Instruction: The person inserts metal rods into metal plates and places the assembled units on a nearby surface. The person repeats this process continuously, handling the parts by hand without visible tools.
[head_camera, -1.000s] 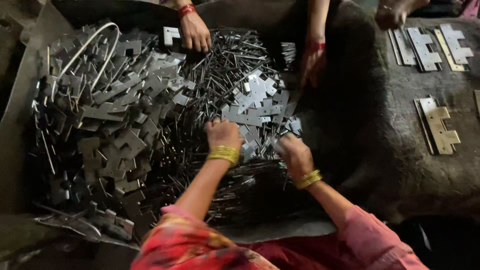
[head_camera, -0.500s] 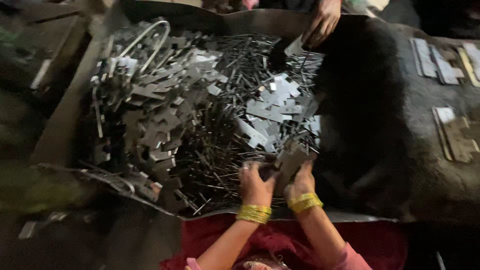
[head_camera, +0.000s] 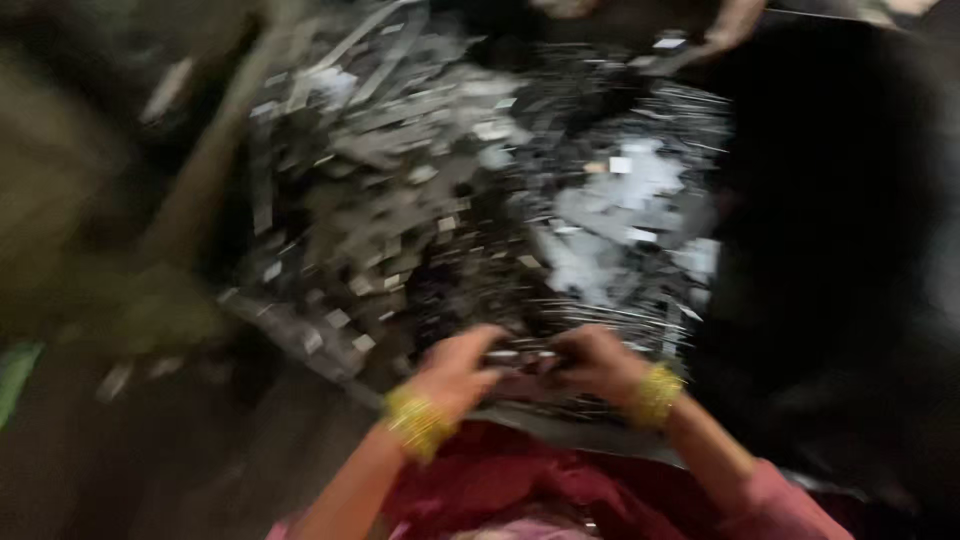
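Item: our two hands over a heap of flat metal pieces (head_camera: 480, 200), head view, heavily motion-blurred. Since half a second ago the view has swung again and lost its sharpness; our hands have stayed together at the near edge of the heap, where a second ago they worked apart. Left hand (head_camera: 455, 365) and right hand (head_camera: 595, 360) now meet, fingers curled narrowly around a small dark metal part (head_camera: 525, 358) held between them, which we judge was lifted from the pile for handling. Gold bangles (head_camera: 418, 422) sit on both wrists; pink cloth (head_camera: 520, 480) lies below. Another person's hand (head_camera: 725, 30) reaches in at the far edge, cut off by the frame. Hard to make out: the part's shape, single pieces in the heap, and the dark surface (head_camera: 850, 250) at right.
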